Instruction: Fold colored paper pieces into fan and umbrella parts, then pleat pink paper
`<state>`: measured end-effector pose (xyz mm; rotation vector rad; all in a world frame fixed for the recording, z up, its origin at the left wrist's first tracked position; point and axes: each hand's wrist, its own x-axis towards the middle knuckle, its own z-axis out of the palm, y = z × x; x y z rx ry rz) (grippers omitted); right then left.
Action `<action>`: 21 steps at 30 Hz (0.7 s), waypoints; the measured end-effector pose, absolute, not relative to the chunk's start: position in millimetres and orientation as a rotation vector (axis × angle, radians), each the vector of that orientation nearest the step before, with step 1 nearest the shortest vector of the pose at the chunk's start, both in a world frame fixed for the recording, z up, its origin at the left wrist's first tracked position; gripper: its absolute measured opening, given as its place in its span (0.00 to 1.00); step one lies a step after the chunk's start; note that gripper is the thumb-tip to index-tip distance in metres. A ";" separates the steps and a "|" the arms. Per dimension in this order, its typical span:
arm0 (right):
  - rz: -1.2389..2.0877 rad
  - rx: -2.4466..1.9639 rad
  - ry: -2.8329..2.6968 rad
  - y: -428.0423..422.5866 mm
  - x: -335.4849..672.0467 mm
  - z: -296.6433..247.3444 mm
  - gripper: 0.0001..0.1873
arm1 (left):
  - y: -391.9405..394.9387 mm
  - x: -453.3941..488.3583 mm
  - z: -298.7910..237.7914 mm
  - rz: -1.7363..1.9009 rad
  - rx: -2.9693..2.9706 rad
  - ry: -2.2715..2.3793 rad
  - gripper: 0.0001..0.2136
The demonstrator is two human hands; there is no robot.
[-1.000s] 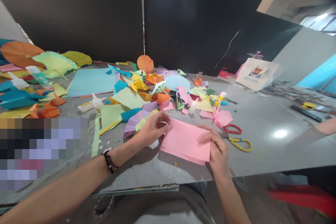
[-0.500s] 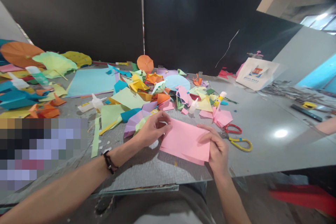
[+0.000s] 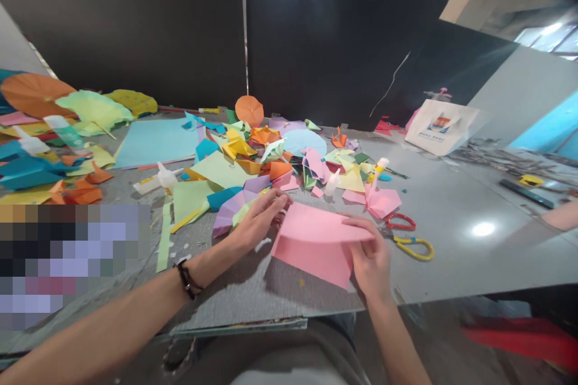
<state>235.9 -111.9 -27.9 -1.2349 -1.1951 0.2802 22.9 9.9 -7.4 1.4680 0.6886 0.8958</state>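
A pink sheet of paper, folded over in two layers, lies in front of me at the table's near side. The upper layer is raised and bowed at its lower right. My right hand grips that flap by its right edge between thumb and fingers. At the top left corner, my left hand is closed on the fold, with its fingertips partly hidden by the paper. A pair of scissors with red and yellow handles lies just right of my right hand.
Beyond my hands spreads a pile of coloured paper pieces, with a purple fan-folded paper, glue bottles and a yellow glue stick. A white bag stands at the back right. Another person's arm reaches in at the right edge.
The upper pink layer has been lifted and curved away from the lower one by my right hand. My left hand has shifted slightly left and up along the paper's corner.
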 end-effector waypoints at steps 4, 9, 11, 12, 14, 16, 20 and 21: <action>0.226 -1.327 -1.103 -110.5 237.4 -31.2 0.13 | 9.8 21.1 -10.5 0.825 1.322 0.639 0.19; 0.196 -1.422 -1.040 -109.8 239.1 -32.3 0.21 | 14.9 16.8 -15.8 0.853 1.526 0.712 0.20; 0.201 -1.442 -1.037 -109.6 239.5 -31.7 0.24 | 16.3 16.3 -16.8 0.867 1.582 0.724 0.19; 0.206 -1.446 -1.039 -109.4 239.6 -31.3 0.25 | 16.4 16.8 -16.8 0.856 1.594 0.719 0.19; 0.220 -1.448 -1.045 -109.0 239.6 -30.7 0.26 | 16.0 19.0 -15.6 0.821 1.618 0.693 0.18; 0.235 -1.443 -1.050 -108.9 239.2 -30.3 0.26 | 15.1 21.3 -13.4 0.793 1.638 0.668 0.19; 0.267 -1.424 -1.054 -109.4 237.9 -30.5 0.24 | 13.6 22.4 -9.3 0.792 1.642 0.660 0.19; 0.274 -1.420 -1.054 -109.6 237.6 -30.8 0.24 | 13.4 22.1 -8.7 0.799 1.639 0.665 0.18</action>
